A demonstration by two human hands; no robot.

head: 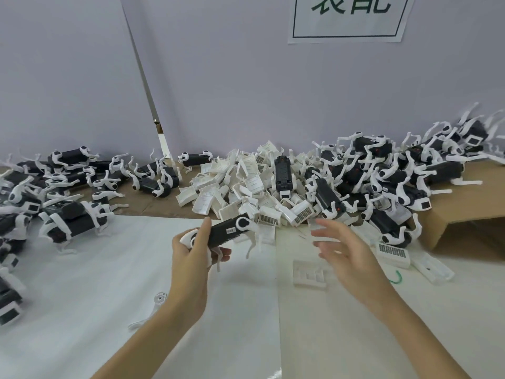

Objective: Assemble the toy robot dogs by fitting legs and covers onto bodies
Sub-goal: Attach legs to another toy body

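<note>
Left hand [192, 248] gripped the black dog body [221, 233] w/ thumb over its top, held above the white table [82, 283], near centre. Right hand [341, 250] was spread, empty, near the cover pile [246, 187]. Body looked light, rigid plastic; thin white legs [252, 242] prob. snap easily, so best held by the trunk, not the legs.

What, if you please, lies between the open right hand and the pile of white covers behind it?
In the head view, nothing lies between the right hand and the pile of white covers: its fingertips hover right at the pile's near edge, by a barcoded cover.
</note>
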